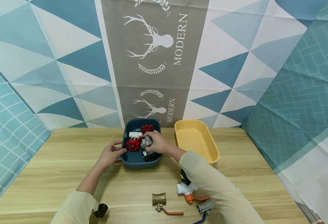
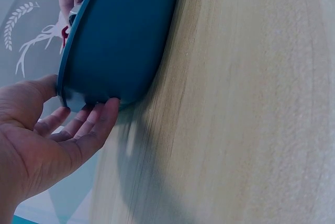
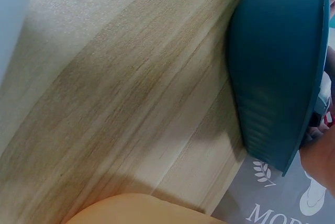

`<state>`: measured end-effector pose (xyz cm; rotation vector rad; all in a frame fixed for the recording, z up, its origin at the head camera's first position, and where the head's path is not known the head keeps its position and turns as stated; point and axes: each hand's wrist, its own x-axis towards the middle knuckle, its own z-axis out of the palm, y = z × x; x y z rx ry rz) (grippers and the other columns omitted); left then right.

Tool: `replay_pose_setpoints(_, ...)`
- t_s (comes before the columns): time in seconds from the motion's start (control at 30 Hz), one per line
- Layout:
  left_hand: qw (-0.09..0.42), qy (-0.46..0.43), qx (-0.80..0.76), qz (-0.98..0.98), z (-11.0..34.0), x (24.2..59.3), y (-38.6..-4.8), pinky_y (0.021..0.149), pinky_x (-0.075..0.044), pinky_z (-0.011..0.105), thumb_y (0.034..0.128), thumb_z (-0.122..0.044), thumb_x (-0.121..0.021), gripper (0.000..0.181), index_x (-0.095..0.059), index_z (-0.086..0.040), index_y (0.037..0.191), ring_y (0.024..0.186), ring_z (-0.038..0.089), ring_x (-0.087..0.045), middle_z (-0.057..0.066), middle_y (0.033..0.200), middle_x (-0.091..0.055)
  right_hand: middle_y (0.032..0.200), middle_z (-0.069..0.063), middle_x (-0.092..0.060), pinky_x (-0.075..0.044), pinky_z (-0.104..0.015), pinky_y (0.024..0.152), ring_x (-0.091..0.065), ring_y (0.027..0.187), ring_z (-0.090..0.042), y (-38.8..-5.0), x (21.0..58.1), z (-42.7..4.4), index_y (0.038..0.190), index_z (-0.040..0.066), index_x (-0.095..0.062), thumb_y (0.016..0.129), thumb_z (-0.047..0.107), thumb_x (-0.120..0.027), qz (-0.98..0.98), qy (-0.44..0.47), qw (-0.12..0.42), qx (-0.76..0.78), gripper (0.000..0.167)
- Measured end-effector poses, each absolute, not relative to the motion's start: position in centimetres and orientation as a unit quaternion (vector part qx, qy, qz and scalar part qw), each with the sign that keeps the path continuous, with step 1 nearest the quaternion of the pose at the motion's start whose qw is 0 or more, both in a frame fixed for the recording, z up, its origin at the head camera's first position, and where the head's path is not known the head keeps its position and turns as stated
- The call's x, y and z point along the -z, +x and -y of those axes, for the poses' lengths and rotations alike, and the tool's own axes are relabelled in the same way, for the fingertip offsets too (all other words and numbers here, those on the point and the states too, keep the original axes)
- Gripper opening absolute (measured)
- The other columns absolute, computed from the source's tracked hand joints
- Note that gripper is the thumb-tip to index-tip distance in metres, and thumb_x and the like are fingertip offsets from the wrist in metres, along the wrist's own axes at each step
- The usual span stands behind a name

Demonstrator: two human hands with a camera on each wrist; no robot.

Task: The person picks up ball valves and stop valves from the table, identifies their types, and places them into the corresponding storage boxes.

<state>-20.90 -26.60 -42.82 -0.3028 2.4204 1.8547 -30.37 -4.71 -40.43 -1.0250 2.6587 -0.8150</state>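
A dark blue plastic bin (image 1: pixel 141 165) stands at the back of the table and holds several plumbing parts. My left hand (image 1: pixel 110 155) holds its left side, thumb at the rim and fingers against the outer wall, as the left wrist view shows. My right hand (image 1: pixel 159 143) reaches over the right rim and grips a grey metal valve (image 1: pixel 146 142) inside the bin. Beside that lie a red handwheel (image 1: pixel 133 144), another red handwheel (image 1: pixel 147 128), a white fitting (image 1: pixel 135 135) and a second metal piece (image 1: pixel 148 155). The right fingertips are partly hidden.
A yellow bin (image 1: pixel 196 140) stands right of the blue one. Nearer on the wooden table are a brass ball valve (image 1: pixel 159 199) with a red lever, a white valve (image 1: pixel 185 189) with an orange lever, and a grey valve (image 1: pixel 205 206) with a blue lever. Patterned cloth hangs behind.
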Motion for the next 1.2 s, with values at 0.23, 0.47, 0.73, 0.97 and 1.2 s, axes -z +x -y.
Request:
replay_pose_setpoints(0.23,0.038,-0.094,-0.606,-0.789,26.65,42.73,-20.93,0.077,-0.057,0.043,0.0943,-0.016,-0.056,0.053,-0.033,-0.004,0.141,0.101,0.029,-0.063,0.028,0.127,-0.049,0.112,-0.010,-0.050,-0.046,-0.021,0.073,-0.049,0.089,-0.016,-30.37,40.29,4.95,0.125,0.015,-0.054,0.079,0.020,-0.072,-0.902,-0.339,0.089,0.253,0.050)
replay_pose_setpoints(0.47,0.035,-0.094,-0.607,-0.788,26.69,42.66,-21.01,0.077,-0.057,0.044,0.0939,-0.015,-0.056,0.052,-0.034,-0.003,0.140,0.099,0.028,-0.063,0.029,0.126,-0.050,0.114,-0.009,-0.051,-0.047,-0.023,0.077,-0.050,0.089,-0.016,-30.41,40.27,5.10,0.124,0.016,-0.054,0.079,0.024,-0.073,-0.908,-0.339,0.089,0.232,0.050)
replay_pose_setpoints(0.73,0.034,-0.091,-0.605,-0.790,26.72,42.58,-21.02,0.077,-0.057,0.044,0.0940,-0.015,-0.056,0.052,-0.034,-0.003,0.140,0.098,0.029,-0.064,0.029,0.126,-0.050,0.115,-0.009,-0.051,-0.048,-0.024,0.080,-0.050,0.093,-0.016,-30.51,40.09,5.20,0.123,0.015,-0.055,0.079,0.025,-0.073,-0.909,-0.337,0.089,0.227,0.049)
replay_pose_setpoints(0.97,0.032,-0.089,-0.606,-0.790,26.69,42.66,-20.96,0.076,-0.058,0.043,0.0939,-0.014,-0.055,0.052,-0.034,-0.002,0.140,0.097,0.028,-0.064,0.030,0.126,-0.050,0.118,-0.010,-0.054,-0.047,-0.028,0.084,-0.050,0.098,-0.018,-30.41,39.71,5.17,0.123,0.013,-0.056,0.080,0.029,-0.073,-0.910,-0.341,0.093,0.216,0.049)
replay_pose_setpoints(1.2,0.032,-0.094,-0.607,-0.788,26.64,42.77,-20.79,0.076,-0.058,0.044,0.0943,-0.014,-0.054,0.051,-0.034,-0.002,0.140,0.096,0.027,-0.065,0.030,0.126,-0.050,0.122,-0.009,-0.056,-0.047,-0.029,0.092,-0.051,0.106,-0.018,-30.61,39.64,5.32,0.125,0.012,-0.055,0.081,0.032,-0.072,-0.914,-0.332,0.114,0.205,0.051)
